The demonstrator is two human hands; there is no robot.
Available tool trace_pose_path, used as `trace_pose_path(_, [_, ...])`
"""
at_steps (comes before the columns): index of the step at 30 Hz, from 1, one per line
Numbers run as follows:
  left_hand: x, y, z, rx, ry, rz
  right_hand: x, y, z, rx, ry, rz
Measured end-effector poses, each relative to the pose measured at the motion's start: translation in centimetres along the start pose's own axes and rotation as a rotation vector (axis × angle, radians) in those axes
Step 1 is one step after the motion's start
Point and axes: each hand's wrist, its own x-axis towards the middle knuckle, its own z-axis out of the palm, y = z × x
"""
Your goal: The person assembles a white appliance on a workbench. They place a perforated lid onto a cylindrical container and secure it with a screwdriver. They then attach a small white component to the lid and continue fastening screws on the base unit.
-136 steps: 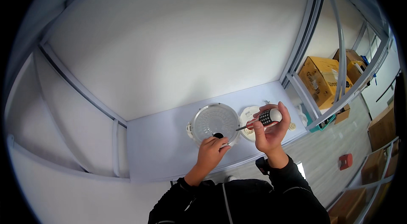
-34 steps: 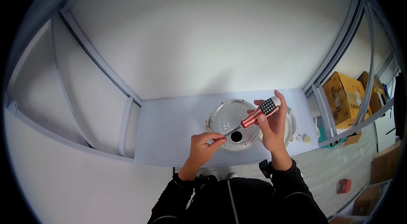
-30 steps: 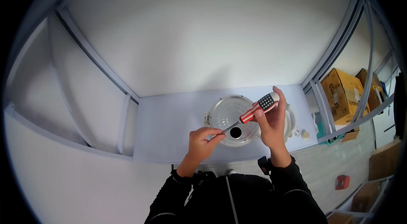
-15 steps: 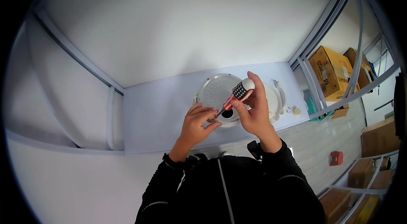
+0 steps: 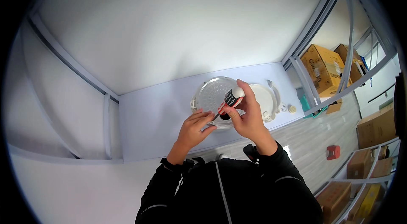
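My right hand (image 5: 248, 118) grips a screwdriver (image 5: 227, 102) with a rounded white end and a red, white and dark patterned handle. Its shaft slants down and left to the near rim of a round appliance part (image 5: 212, 92). This part has a pale, textured face, a silvery rim and a dark round spot near the screwdriver. My left hand (image 5: 194, 130) is at the same rim, thumb and fingers curled in around the screwdriver's tip; what they pinch is hidden. Just right of my right hand lies a white round cover (image 5: 262, 97).
On the pale table (image 5: 148, 114) a curved white handle-like piece (image 5: 275, 92) and small round pieces (image 5: 291, 109) lie at the right. Grey frame posts (image 5: 304, 71) stand at the table's right end. Beyond are cardboard boxes (image 5: 324, 69) and a red stool (image 5: 333, 152).
The whole view has shifted slightly. Both hands stay at the near rim, the screwdriver still in my right hand with its tip by my left fingers.
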Motion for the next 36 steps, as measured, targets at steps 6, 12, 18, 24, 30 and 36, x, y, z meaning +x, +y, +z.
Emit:
trace_pose_path(6, [-0.2,-0.3,0.1,-0.02,0.02,0.007,0.0,-0.7,0.2,-0.041,0.007,-0.01])
trace_pose_path(12, [-0.3,-0.4,0.2,-0.042,0.023,-0.025,-0.2,-0.7,0.4,-0.055,0.015,-0.022])
trace_pose_path(18, [-0.2,-0.4,0.2,-0.066,0.03,-0.024,-0.2,-1.1,0.5,-0.068,0.033,-0.017])
trace_pose_path(24, [-0.3,-0.6,0.2,-0.063,0.04,-0.022,-0.2,-1.0,0.7,-0.079,0.032,-0.017])
trace_pose_path(30, [-0.3,-0.5,0.2,-0.086,0.034,-0.024,-0.2,-1.1,0.8,-0.089,0.022,-0.003])
trace_pose_path(36, [-0.3,-0.6,0.1,-0.085,0.033,-0.026,-0.2,-0.8,0.8,-0.11,0.01,-0.038])
